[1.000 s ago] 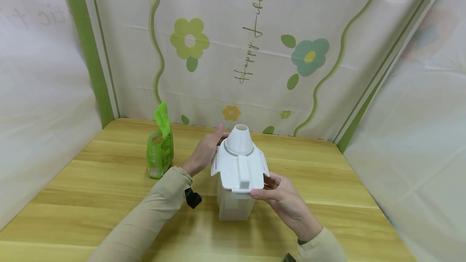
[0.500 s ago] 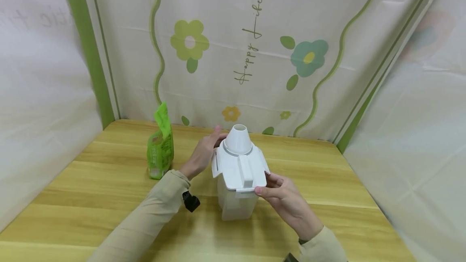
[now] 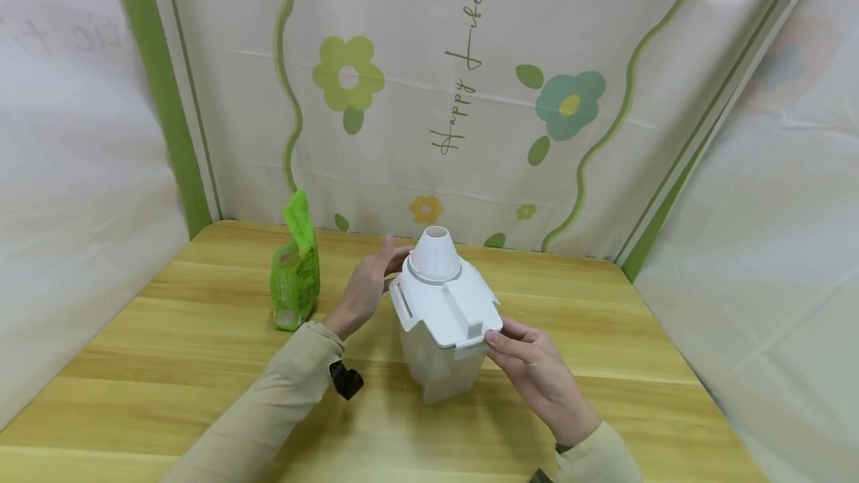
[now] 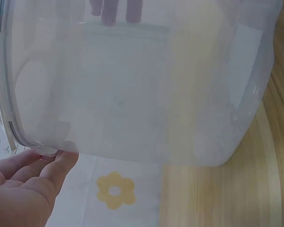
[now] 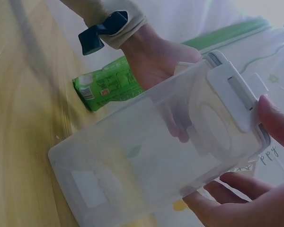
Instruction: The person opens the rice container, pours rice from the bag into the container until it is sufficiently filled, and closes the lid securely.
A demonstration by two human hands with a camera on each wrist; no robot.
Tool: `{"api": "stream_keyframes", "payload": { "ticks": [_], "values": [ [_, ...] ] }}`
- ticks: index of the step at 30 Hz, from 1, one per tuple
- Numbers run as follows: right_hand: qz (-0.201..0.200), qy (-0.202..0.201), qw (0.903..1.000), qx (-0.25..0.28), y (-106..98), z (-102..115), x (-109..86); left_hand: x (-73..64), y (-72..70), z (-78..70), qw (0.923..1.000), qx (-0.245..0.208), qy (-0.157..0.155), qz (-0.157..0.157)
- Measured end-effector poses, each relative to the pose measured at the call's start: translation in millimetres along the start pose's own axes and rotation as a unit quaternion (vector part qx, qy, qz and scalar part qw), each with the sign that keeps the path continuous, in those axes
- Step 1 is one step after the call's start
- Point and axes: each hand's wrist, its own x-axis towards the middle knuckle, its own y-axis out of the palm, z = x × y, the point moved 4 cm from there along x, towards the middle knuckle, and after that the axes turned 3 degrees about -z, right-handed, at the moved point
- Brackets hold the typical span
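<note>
At wood-grain bench [image 3: 584, 304] by flowered curtain [image 3: 403, 162], pinches near corner of translucent storage container [image 3: 439, 371] mid-bench in right grip [image 3: 537, 371], touches far side with unclenched left grip [image 3: 365, 289], with white lid [image 3: 429, 311] already on but flared side latch [image 3: 405, 304] seemingly left to fasten

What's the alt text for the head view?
A right hand grips a translucent storage container at its white cone-topped lid, while the left hand touches its far left corner. A green plastic packet stands to the left on a wood-grain table, before a flower-print curtain.
</note>
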Motion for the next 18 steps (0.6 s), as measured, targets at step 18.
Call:
{"api": "stream_keyframes", "payload": {
  "ticks": [18],
  "values": [
    [-0.092,-0.017,0.995,0.033,-11,0,12.3,-27.6,-5.4,-3.2,0.9977,-0.013,0.045,-0.048]
  ]
}}
